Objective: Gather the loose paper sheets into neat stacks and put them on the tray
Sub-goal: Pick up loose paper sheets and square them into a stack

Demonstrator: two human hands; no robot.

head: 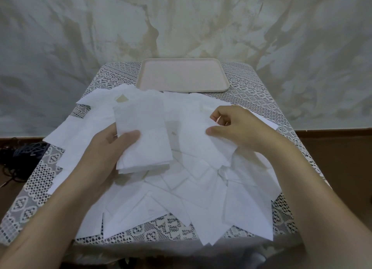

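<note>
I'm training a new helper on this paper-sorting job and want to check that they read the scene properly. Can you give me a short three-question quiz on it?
1. Fill in: the tray lies at the table's ___ edge (near or far from the person).
2. True or false: a pile of paper already lies on the tray.
3. Which hand grips the gathered stack? A. left B. right C. neither

Key
1. far
2. False: nothing lies on the tray.
3. A: the left hand grips it, while the right hand pinches a loose sheet.
</note>
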